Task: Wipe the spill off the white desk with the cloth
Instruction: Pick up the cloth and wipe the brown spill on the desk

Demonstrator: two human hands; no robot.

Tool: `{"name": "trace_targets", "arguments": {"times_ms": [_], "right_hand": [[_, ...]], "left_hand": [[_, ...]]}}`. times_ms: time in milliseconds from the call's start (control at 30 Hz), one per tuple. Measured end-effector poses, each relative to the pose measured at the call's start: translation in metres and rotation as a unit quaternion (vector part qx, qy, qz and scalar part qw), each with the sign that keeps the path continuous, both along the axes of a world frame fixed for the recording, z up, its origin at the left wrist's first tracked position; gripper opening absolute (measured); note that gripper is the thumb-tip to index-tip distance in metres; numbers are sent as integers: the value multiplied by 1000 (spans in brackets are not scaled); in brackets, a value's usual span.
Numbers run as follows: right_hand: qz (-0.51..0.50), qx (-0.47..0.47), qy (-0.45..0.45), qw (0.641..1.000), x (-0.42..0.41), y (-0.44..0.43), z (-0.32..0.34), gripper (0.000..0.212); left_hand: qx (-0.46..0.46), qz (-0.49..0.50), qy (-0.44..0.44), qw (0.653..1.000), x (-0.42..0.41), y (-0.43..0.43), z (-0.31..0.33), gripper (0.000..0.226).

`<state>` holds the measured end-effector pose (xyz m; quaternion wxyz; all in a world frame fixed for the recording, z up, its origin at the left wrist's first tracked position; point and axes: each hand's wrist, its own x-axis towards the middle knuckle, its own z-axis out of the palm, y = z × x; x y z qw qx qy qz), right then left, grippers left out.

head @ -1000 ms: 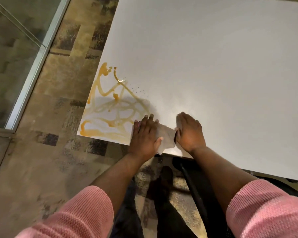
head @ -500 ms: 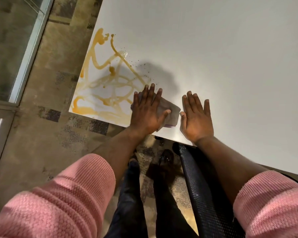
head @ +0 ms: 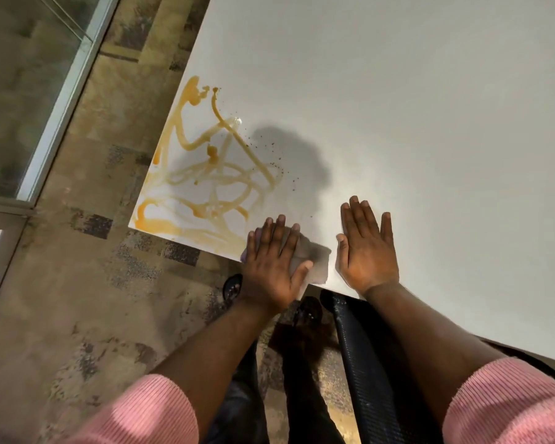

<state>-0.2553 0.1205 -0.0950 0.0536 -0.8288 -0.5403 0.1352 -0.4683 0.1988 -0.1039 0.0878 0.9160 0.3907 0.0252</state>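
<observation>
An orange-brown spill (head: 205, 184) loops and smears over the near left corner of the white desk (head: 414, 107). My left hand (head: 273, 264) presses flat on a folded grey cloth (head: 314, 264) at the desk's near edge, just right of the spill. The cloth shows past my thumb and fingers. My right hand (head: 367, 248) lies flat on the bare desk beside the cloth, fingers spread, holding nothing. Small dark specks dot the desk at the spill's right side.
A black mesh chair part (head: 362, 363) sits below the desk edge between my arms. Patterned carpet (head: 93, 299) lies to the left, with a glass partition and metal frame (head: 61, 100) at the far left. My legs and shoes show under the desk edge.
My right hand let go of the cloth and flattened on the desk. My left hand with the cloth pushed up into the spill's edge, then came back to the near edge.
</observation>
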Motion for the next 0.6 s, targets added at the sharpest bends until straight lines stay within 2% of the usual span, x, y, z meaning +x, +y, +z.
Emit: {"name": "trace_targets", "arguments": {"times_ms": [100, 300, 433, 600], "right_hand": [[2, -1, -4, 1000, 1, -1, -3, 63], [2, 0, -5, 1000, 0, -1, -4, 64], [-2, 5, -2, 1000, 0, -1, -4, 63], [-3, 5, -1, 1000, -1, -1, -3, 64]], "left_hand": [[0, -11, -13, 1000, 5, 9, 3, 71], [-40, -20, 17, 999, 43, 60, 7, 71], [-57, 1, 9, 998, 69, 86, 12, 70], [-67, 16, -9, 998, 69, 81, 17, 68]]}}
